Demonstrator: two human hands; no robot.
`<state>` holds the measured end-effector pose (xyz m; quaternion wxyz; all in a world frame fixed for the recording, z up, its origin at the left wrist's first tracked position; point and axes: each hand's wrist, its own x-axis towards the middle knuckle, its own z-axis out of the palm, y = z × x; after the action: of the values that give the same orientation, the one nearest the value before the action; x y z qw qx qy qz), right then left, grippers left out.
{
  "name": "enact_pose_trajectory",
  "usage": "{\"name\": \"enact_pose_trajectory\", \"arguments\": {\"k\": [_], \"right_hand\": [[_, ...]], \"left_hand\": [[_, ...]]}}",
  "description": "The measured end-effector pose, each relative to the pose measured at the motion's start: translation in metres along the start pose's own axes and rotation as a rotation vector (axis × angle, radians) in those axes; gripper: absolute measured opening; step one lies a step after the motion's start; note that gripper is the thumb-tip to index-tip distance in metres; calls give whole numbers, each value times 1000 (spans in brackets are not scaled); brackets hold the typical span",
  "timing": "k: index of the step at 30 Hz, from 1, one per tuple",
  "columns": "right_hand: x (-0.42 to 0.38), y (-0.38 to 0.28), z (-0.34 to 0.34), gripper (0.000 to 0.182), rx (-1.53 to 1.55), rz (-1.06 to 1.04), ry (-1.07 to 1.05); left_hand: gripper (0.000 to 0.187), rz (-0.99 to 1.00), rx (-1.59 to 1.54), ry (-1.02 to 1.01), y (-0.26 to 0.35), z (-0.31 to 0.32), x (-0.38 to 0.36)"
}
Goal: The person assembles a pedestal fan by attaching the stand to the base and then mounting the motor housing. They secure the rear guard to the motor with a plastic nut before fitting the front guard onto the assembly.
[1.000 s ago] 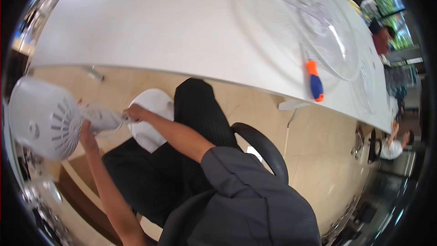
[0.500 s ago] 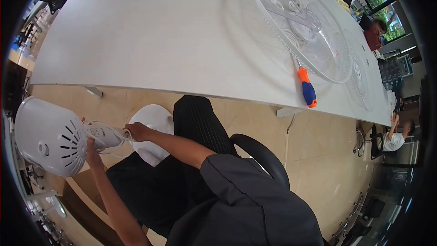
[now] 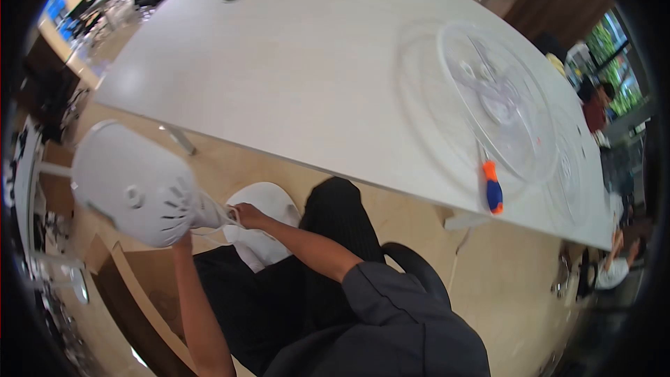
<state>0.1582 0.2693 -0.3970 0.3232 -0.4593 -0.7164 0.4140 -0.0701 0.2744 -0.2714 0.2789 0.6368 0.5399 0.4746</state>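
A white fan head [image 3: 136, 185] with dark vent slots hangs over the floor at the left, its neck [image 3: 209, 211] pointing right. My left hand [image 3: 183, 243] is closed round the neck beside the vents, its fingers partly hidden by the housing. At the neck's far end, my right hand [image 3: 248, 215] is closed on a loose white cord [image 3: 229, 222]. Below and beside that hand is a round white base [image 3: 269, 202], partly behind my right forearm.
On the white table [image 3: 300, 63] lie a clear fan grille with blades [image 3: 499, 98], another grille [image 3: 569, 174] and an orange-and-blue screwdriver [image 3: 493, 188]. An open cardboard box [image 3: 150, 276] stands at lower left. Two people, one in white [image 3: 613, 272], are at the far right.
The view has swung, so the table, fan head and hands all appear farther right and lower, with some blur. Both hands keep their hold on the fan head and cord.
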Motion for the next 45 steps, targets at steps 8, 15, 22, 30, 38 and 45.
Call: {"name": "enact_pose_trajectory", "arguments": {"k": [8,15,22,30,38,45], "right_hand": [[-5,-28,-19,27,130,181,-23],[-1,18,0,32,278,239,-119],[-2,12,-31,39,49,298,-152],[-117,-74,-150,29,85,528,135],[-164,-129,-126,26,87,294,281],[-182,-156,-103,28,-24,174,258]], "left_hand": [[44,216,206,21,17,27,-8],[48,216,104,289,86,52,7],[59,154,-44,119,132,11,21],[70,44,-430,-620,139,-43,77],[56,165,-235,-88,155,-17,28],[74,-236,192,651,196,57,11]]}}
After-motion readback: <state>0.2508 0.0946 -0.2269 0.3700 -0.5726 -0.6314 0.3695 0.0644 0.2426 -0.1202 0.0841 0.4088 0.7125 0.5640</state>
